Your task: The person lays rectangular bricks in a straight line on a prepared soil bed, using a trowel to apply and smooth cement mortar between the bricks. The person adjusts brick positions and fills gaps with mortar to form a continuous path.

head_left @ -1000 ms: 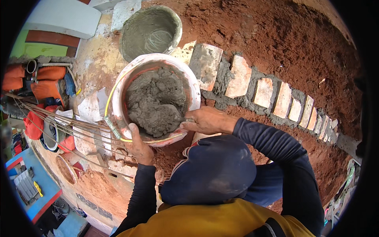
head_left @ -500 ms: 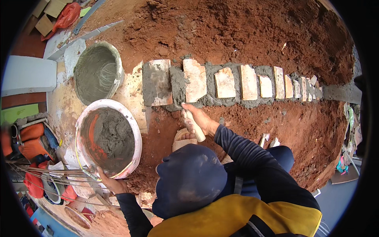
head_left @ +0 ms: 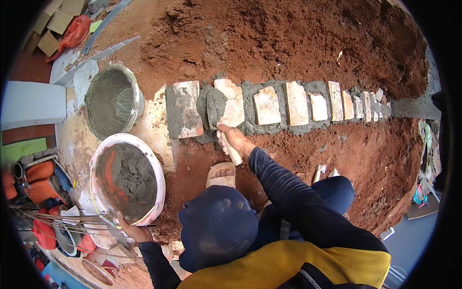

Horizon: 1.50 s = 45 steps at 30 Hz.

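Right hand (head_left: 234,139) closed around a pale, rod-shaped tool handle (head_left: 235,156); a mortar-smeared, pale-orange brick (head_left: 234,105) lies at its twelve o'clock. Left hand (head_left: 134,230), grip indeterminable, touches a round, white-rimmed bucket (head_left: 160,183) of grey mortar (head_left: 137,173) at six o'clock.

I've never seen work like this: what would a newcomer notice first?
Probably the row of pale bricks on grey mortar, stretching rightward across the reddish soil. Near its left end, the right hand holds a pale tool handle. At left, the left hand grips a bucket of mortar by its rim, with a grey-coated bucket beyond it.
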Available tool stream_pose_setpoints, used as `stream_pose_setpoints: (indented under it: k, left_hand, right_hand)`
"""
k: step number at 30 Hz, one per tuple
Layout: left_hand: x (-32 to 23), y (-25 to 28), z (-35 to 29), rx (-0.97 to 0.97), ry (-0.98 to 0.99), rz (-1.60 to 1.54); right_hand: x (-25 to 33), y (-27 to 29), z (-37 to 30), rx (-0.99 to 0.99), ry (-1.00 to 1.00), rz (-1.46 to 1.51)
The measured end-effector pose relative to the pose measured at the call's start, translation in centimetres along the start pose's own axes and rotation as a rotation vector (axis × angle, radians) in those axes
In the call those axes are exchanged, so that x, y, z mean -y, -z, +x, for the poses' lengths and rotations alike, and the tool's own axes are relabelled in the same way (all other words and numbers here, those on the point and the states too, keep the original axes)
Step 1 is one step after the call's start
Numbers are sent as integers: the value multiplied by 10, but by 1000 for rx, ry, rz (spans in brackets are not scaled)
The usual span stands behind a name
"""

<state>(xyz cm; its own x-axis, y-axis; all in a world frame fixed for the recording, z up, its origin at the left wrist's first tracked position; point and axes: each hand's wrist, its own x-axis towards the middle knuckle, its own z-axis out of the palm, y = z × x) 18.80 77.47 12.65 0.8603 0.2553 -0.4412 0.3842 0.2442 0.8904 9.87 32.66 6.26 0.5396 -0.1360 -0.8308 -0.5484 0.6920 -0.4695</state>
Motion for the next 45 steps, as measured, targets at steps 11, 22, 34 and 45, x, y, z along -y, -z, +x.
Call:
stream_pose_setpoints:
  k: [11,22,34,45]
  left_hand:
    - [-1,1,-1,-28,19,4]
    - [-1,3,1,10,39,-19]
    - [-3,-1,-1,13,30,-32]
    - [-6,-4,-2,5,43,-15]
  right_hand:
    - [1,4,4,-120,14,-65]
    - [53,48,-4,-173,516,-1759]
    - [118,84,6,-220,524,-1799]
    - [118,80,34,179,239,-1743]
